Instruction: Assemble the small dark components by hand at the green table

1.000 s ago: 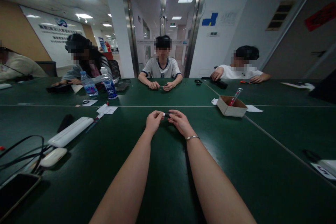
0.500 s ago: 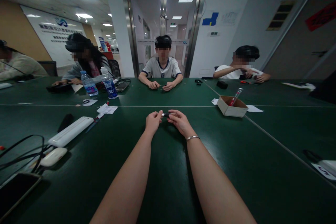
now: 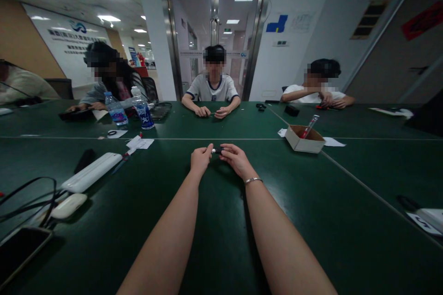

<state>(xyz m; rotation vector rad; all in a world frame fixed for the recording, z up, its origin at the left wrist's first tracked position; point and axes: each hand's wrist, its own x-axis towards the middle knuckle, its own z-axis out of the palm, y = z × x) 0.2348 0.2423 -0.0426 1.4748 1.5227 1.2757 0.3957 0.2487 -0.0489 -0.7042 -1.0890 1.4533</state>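
Note:
Between my two hands is a small black and silver stick, held level just above the green table. Its exact kind is too small to make out. My left hand pinches the silver end with thumb and fingertips. The fingers of my right hand, with a metal bracelet at the wrist, are closed on the black end. Part of the stick is hidden behind my fingertips.
An open cardboard box with a red and clear tube stands ahead on the right. At left lie a white power bank, a white case, cables and a phone. Two bottles stand farther back. Several people sit opposite.
My hands keep the same hold on the stick, with hardly any movement. Across the table at right, a person's raised hand has come down to the other hand. The view has shifted slightly.

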